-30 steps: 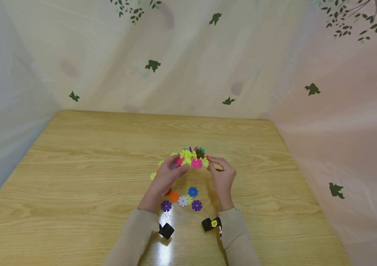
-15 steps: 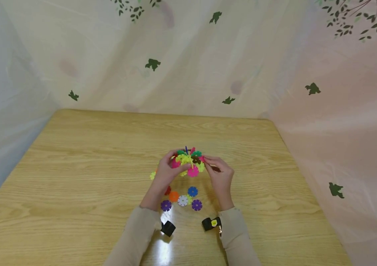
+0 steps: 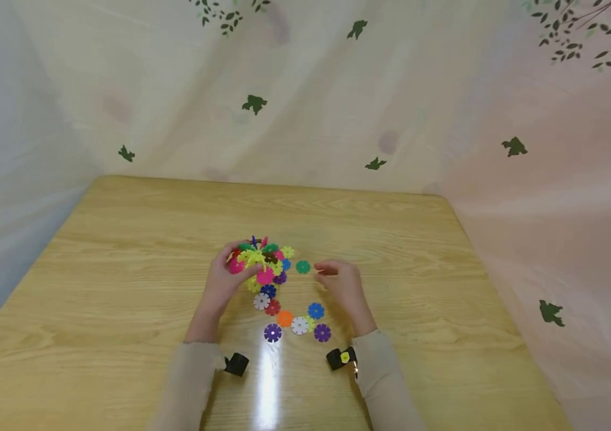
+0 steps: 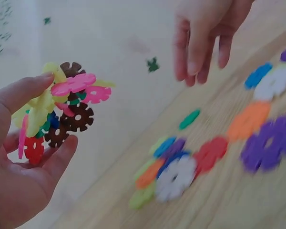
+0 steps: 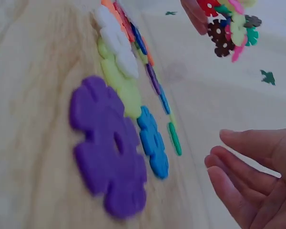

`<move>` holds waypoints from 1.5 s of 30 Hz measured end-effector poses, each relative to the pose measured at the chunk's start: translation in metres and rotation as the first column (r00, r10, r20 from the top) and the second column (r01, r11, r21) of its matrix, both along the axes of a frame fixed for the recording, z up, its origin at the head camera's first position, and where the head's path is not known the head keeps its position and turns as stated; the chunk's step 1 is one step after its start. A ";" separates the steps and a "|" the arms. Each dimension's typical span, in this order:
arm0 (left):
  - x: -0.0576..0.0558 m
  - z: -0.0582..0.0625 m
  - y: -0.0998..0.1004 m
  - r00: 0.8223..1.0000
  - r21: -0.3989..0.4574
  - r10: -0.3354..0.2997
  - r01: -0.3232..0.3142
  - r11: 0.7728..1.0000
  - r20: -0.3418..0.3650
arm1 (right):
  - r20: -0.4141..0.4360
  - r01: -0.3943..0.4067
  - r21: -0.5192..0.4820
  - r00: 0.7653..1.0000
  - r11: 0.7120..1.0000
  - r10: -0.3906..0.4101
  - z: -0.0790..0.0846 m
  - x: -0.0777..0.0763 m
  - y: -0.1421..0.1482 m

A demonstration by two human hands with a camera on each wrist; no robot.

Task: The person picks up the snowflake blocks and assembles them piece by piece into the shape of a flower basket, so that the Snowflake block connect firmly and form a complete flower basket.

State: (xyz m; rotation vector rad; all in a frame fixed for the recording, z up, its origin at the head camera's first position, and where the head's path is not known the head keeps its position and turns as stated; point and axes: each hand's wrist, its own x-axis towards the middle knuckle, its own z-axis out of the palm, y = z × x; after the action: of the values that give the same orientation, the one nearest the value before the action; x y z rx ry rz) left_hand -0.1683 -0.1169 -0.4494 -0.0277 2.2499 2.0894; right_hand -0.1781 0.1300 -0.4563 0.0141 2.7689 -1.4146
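Note:
My left hand (image 3: 219,284) holds up a ball-like cluster of interlocking plastic flower discs (image 3: 254,258), in yellow, pink, green, brown, red and blue. In the left wrist view its thumb and fingers curl round the cluster's side. My right hand (image 3: 345,290) is apart from the cluster, fingers loosely bent; the right wrist view shows nothing between them. Nearest to its fingertips lies a flat green disc (image 3: 302,267). Loose discs run along the table below, among them a blue disc (image 3: 315,310), a white disc (image 3: 299,325) and a purple disc (image 3: 322,333).
A wooden table (image 3: 419,251) carries everything. An orange disc (image 3: 285,318), another purple disc (image 3: 272,333) and a red disc (image 3: 272,307) lie between the forearms. A pale curtain (image 3: 305,131) with leaf and bird prints hangs behind the table and at its sides.
My left hand has carried the cluster left, uncovering loose discs on the table. The right hand has let go of the cluster's edge and moved slightly left, near the green disc.

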 end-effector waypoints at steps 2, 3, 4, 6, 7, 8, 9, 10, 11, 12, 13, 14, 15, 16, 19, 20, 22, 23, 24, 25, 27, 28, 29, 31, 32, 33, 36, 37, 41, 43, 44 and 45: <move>0.002 -0.001 -0.013 1.000 -0.036 0.003 -0.003 0.999 0.008 | 0.017 -0.039 0.054 0.999 0.998 0.039 0.001 -0.005 -0.004; 0.003 -0.002 -0.018 1.000 -0.050 0.001 -0.001 0.999 0.011 | 0.024 -0.053 0.080 0.998 0.995 0.051 0.002 -0.009 -0.006; 0.005 -0.002 -0.023 1.000 -0.066 -0.005 0.006 0.998 0.013 | 0.025 -0.067 0.110 0.998 0.992 0.065 0.002 -0.013 -0.008; 0.007 -0.003 -0.029 1.000 -0.084 -0.022 0.022 0.996 0.010 | 0.041 -0.080 0.167 0.996 0.983 0.074 0.003 -0.023 -0.012; 0.008 -0.003 -0.031 1.000 -0.082 -0.030 0.031 0.996 0.009 | 0.052 -0.089 0.198 0.995 0.976 0.080 0.003 -0.027 -0.013; 0.009 -0.003 -0.033 0.999 -0.076 -0.042 0.042 0.996 0.006 | 0.067 -0.100 0.238 0.994 0.966 0.086 0.003 -0.032 -0.015; 0.009 -0.003 -0.035 0.999 -0.072 -0.051 0.051 0.996 0.002 | 0.085 -0.113 0.276 0.992 0.954 0.093 0.003 -0.037 -0.017; 0.010 -0.003 -0.036 0.998 -0.062 -0.065 0.065 0.996 -0.002 | 0.102 -0.129 0.316 0.990 0.940 0.102 0.002 -0.041 -0.018; 0.010 -0.004 -0.037 0.997 -0.062 -0.076 0.075 0.995 -0.010 | 0.120 -0.144 0.349 0.987 0.926 0.108 0.002 -0.044 -0.020; 0.011 -0.005 -0.038 0.996 -0.053 -0.093 0.092 0.994 -0.018 | 0.136 -0.162 0.383 0.984 0.910 0.118 0.002 -0.047 -0.021; 0.011 -0.005 -0.038 0.994 -0.041 -0.111 0.110 0.993 -0.023 | 0.147 -0.179 0.416 0.981 0.892 0.129 0.003 -0.049 -0.022; 0.012 -0.006 -0.039 0.991 -0.029 -0.132 0.131 0.991 -0.035 | 0.155 -0.187 0.436 0.979 0.880 0.131 0.003 -0.050 -0.023; 0.012 -0.007 -0.038 0.988 -0.028 -0.149 0.148 0.989 -0.048 | 0.161 -0.187 0.439 0.979 0.879 0.128 0.005 -0.051 -0.024; 0.013 -0.008 -0.038 0.983 -0.018 -0.171 0.170 0.985 -0.062 | 0.157 -0.181 0.433 0.980 0.883 0.124 0.006 -0.050 -0.024; 0.017 -0.011 -0.033 0.964 0.006 -0.240 0.242 0.970 -0.113 | 0.129 -0.132 0.299 0.987 0.945 0.097 0.012 -0.042 -0.024; 0.018 -0.012 -0.030 0.958 0.012 -0.257 0.260 0.965 -0.129 | 0.114 -0.104 0.209 0.990 0.972 0.081 0.014 -0.038 -0.023; 0.020 -0.014 -0.024 0.946 0.044 -0.290 0.299 0.953 -0.143 | 0.086 -0.049 -0.001 0.995 0.999 0.049 0.018 -0.028 -0.021; 0.022 -0.015 -0.022 0.943 0.057 -0.299 0.310 0.949 -0.144 | 0.073 -0.022 -0.099 0.997 0.995 0.030 0.021 -0.022 -0.021; 0.023 -0.015 -0.019 0.943 0.070 -0.303 0.315 0.947 -0.140 | 0.061 0.000 -0.187 0.998 0.982 0.012 0.023 -0.015 -0.021; 0.024 -0.016 -0.017 0.943 0.089 -0.304 0.318 0.944 -0.137 | 0.047 0.013 -0.248 0.999 0.969 -0.001 0.026 -0.009 -0.021; 0.027 -0.015 -0.013 0.947 0.111 -0.297 0.310 0.944 -0.122 | 0.020 0.023 -0.309 1.000 0.951 -0.018 0.030 0.004 -0.024; 0.028 -0.015 -0.012 0.950 0.119 -0.291 0.304 0.945 -0.118 | 0.009 0.027 -0.324 1.000 0.946 -0.026 0.032 0.010 -0.026; 0.029 -0.015 -0.011 0.953 0.124 -0.282 0.295 0.947 -0.113 | 0.000 0.033 -0.332 0.999 0.943 -0.035 0.033 0.015 -0.029; 0.030 -0.014 -0.008 0.959 0.127 -0.264 0.276 0.953 -0.102 | -0.014 0.042 -0.350 0.999 0.936 -0.050 0.034 0.022 -0.034; 0.030 -0.013 -0.007 0.963 0.120 -0.253 0.264 0.957 -0.095 | -0.014 0.053 -0.356 0.998 0.933 -0.062 0.033 0.025 -0.037; 0.031 -0.013 -0.005 0.967 0.107 -0.242 0.250 0.962 -0.083 | -0.014 0.064 -0.365 0.997 0.929 -0.074 0.033 0.027 -0.039; 0.032 -0.013 -0.001 0.975 0.065 -0.212 0.216 0.974 -0.060 | 0.002 0.082 -0.390 0.996 0.917 -0.088 0.030 0.031 -0.041; 0.032 -0.014 0.000 0.978 0.046 -0.202 0.205 0.978 -0.054 | 0.016 0.090 -0.408 0.996 0.909 -0.091 0.029 0.032 -0.041; 0.033 -0.017 0.002 0.982 0.024 -0.183 0.185 0.982 -0.049 | 0.060 0.104 -0.450 0.994 0.887 -0.087 0.025 0.034 -0.041; 0.033 -0.019 0.003 0.983 0.022 -0.179 0.180 0.983 -0.051 | 0.069 0.099 -0.443 0.995 0.891 -0.077 0.024 0.034 -0.041; 0.034 -0.020 0.003 0.982 0.018 -0.178 0.180 0.984 -0.055 | 0.067 0.093 -0.429 0.995 0.898 -0.071 0.024 0.035 -0.041; 0.034 -0.021 0.003 0.982 0.019 -0.179 0.181 0.983 -0.058 | 0.067 0.089 -0.414 0.995 0.906 -0.067 0.024 0.035 -0.041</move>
State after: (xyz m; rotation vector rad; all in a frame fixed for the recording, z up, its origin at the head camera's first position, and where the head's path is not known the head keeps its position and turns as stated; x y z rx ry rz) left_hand -0.1344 -0.1139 -0.4701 0.2297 2.1657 2.0464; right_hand -0.1427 0.0889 -0.4324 0.1504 2.3907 -1.9660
